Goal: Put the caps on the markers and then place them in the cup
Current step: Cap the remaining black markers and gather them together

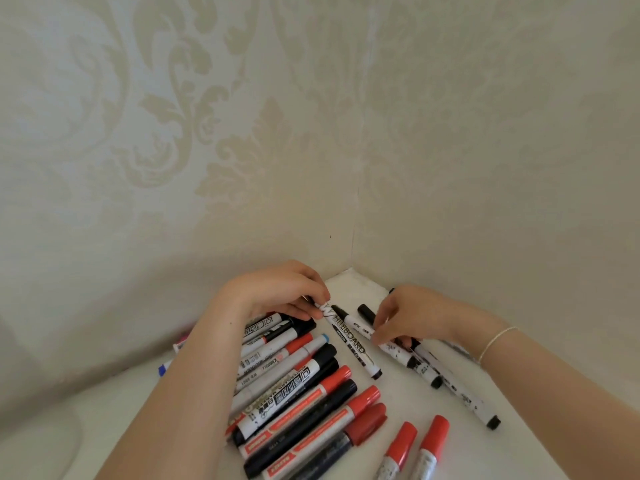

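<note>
Markers are lying all over the white desk [408, 403], most in a row by the left arm. The left hand [277, 289] is pinching the top end of a whiteboard marker [353, 341] with curled fingers [317, 303]. Its long body is pointing down and to the right, away from that hand. The right hand [412, 313] is pinching a thin marker [388, 344] lying just beside it. No cup is showing anywhere, so I cannot tell where it is.

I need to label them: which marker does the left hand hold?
The left hand pinches the marker printed WHITEBOARD, lying diagonally between both hands.
</note>
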Motion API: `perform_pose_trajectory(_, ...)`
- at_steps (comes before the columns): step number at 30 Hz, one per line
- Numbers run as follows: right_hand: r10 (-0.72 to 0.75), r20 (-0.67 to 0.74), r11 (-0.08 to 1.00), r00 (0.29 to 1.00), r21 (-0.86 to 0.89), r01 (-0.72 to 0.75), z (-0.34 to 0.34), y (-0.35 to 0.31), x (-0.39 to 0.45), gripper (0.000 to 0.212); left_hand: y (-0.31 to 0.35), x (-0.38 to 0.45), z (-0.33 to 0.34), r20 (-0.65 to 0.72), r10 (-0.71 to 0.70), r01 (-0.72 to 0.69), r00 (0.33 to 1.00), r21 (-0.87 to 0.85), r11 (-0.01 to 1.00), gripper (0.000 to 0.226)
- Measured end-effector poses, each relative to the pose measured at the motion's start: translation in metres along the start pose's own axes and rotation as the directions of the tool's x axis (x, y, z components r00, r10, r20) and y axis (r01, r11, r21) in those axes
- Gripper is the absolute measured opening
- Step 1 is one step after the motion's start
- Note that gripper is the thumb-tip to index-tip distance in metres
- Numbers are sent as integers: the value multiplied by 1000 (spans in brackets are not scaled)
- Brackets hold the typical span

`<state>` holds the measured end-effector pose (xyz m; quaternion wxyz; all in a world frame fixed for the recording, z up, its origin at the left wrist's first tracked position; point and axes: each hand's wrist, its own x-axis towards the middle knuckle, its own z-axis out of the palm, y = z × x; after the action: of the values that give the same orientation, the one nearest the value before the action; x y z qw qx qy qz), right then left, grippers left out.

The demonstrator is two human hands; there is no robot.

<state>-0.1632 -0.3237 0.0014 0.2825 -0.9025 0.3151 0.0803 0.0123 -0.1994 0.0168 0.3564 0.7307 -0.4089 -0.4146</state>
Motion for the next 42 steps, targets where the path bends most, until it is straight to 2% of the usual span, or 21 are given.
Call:
perform_pose_trajectory(3,-28,-70,999,997,-40,25,0,-7,-3,21,1,-2,-1,26,8,-8,1000,-2,1000,6)
perform_pose_trajectory(5,35,-75,998,997,-52,-39,-11,-5,-9,11,1,-2,-1,43,12,-12,999,3,1000,6)
perform_pose_trajectory(8,207,25,952,978,-238,-195,-26,-1,-23,7,0,-1,0,70,8,-8,998,-3,1000,6)
perform_pose_trajectory(11,324,107,893,940,-363,-267,-19,2,-30,22,0,0,1,110,2,-1,994,-5,1000,6)
perform_pose_trajectory(14,307,51,897,950,-349,-271,-11,7,-28,20,1,-2,4,157,11,-13,988,8,1000,11)
perform_pose_trajectory(16,208,-71,916,976,-334,-220,-10,10,-28,22,2,-2,9,180,32,-36,983,21,999,12)
perform_pose_trajectory(18,53,-158,981,986,-174,-81,-12,10,-26,29,3,-1,15,182,56,-65,982,44,997,13)
perform_pose_trajectory(20,-82,-80,985,993,143,93,-13,4,-30,34,5,2,19,177,85,-92,980,29,995,15)
perform_pose_trajectory(22,-183,-15,947,983,265,180,-9,-2,-33,35,8,2,21,178,106,-102,978,-30,994,14)
perform_pose_trajectory(25,-220,-24,890,975,404,211,-4,-5,-34,21,13,0,24,177,143,-120,974,-137,983,9)
perform_pose_trajectory(28,-173,-8,883,985,441,159,-7,0,-37,7,15,-4,21,162,167,-140,973,-164,976,8)
perform_pose_trajectory(32,-58,8,885,998,463,48,-16,16,-40,3,9,-4,11,135,125,-114,983,-86,990,14)
perform_pose_trajectory(36,85,-82,910,993,413,-43,-20,32,-39,4,8,3,23,109,110,-126,988,156,980,24)
perform_pose_trajectory(39,177,-138,958,974,250,-139,-19,40,-38,10,9,8,37,137,143,-181,980,322,929,17)
perform_pose_trajectory(42,230,-119,972,966,87,-220,-14,45,-39,17,9,11,49,184,131,-195,974,397,897,13)
